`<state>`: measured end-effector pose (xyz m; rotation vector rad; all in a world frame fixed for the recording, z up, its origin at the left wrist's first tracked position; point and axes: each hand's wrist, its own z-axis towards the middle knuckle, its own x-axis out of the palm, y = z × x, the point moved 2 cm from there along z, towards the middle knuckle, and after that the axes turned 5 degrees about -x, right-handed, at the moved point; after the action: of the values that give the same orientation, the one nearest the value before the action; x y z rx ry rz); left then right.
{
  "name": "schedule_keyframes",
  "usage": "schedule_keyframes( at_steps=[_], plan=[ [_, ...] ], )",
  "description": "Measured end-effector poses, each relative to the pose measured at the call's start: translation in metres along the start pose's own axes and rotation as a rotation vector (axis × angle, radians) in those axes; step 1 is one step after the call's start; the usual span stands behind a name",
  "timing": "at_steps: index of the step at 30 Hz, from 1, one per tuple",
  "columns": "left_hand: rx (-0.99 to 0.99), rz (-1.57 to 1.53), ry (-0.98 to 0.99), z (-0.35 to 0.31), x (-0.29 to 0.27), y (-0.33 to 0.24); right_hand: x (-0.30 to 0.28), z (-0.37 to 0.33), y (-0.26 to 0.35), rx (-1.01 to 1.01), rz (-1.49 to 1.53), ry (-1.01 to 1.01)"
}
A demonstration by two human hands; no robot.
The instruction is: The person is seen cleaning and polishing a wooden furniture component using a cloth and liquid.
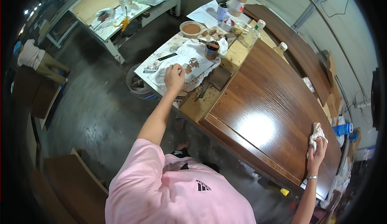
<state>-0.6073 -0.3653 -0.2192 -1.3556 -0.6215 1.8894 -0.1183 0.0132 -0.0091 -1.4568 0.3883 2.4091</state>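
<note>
Filling the right of the frame, a brown panel (250, 91) lies with its glossy grain facing up, probably to leave the broad face within arm's reach; glare whitens its lower middle. At upper centre, a stained white table (151, 65) stands close by, its supplies bunched together, likely to spare long stretches. Over its near part spreads a white sheet (184, 53), seemingly to guard the tabletop and give a surface for brown paste.

Below the table's left corner, a bucket (142, 93) stands on the floor, perhaps for scraps. On the table's far side sits a bowl (191, 29) of brown liquid, with a jar (211, 51) nearer the sheet's right edge, both apparently set within reach of the left arm.

At lower right, the right hand (317, 148) has its fingers curled around a crumpled white cloth (317, 133) over the panel's far end, bunched as if for a firm hold. At centre, the left hand (174, 78) pinches a thin tool (185, 67) beside a brown smear (194, 63), presumably for fine control; its exact kind cannot be told.
</note>
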Motion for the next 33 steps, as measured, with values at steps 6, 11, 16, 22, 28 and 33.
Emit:
schedule_keyframes(
  at_steps=[6,11,16,22,28,33],
  plan=[
    [0.068,-0.706,0.705,0.002,-0.021,-0.085,-0.015,-0.009,0.001,0.119,-0.113,-0.004],
    [0.31,-0.805,0.895,-0.046,-0.084,-0.125,-0.022,0.012,0.015,0.148,-0.064,-0.001],
    [0.564,-0.735,0.91,-0.058,-0.124,-0.144,-0.004,-0.005,-0.001,0.109,-0.125,-0.107],
    [0.962,-0.393,0.961,-0.038,-0.13,-0.155,-0.004,-0.014,-0.002,0.135,-0.253,-0.215],
    [1.027,-0.152,0.979,-0.032,-0.141,-0.164,-0.003,-0.015,-0.001,0.18,-0.263,-0.22],
    [0.965,-0.074,1.06,-0.025,-0.135,-0.161,0.002,-0.01,-0.006,0.199,-0.26,-0.194]
  ],
)
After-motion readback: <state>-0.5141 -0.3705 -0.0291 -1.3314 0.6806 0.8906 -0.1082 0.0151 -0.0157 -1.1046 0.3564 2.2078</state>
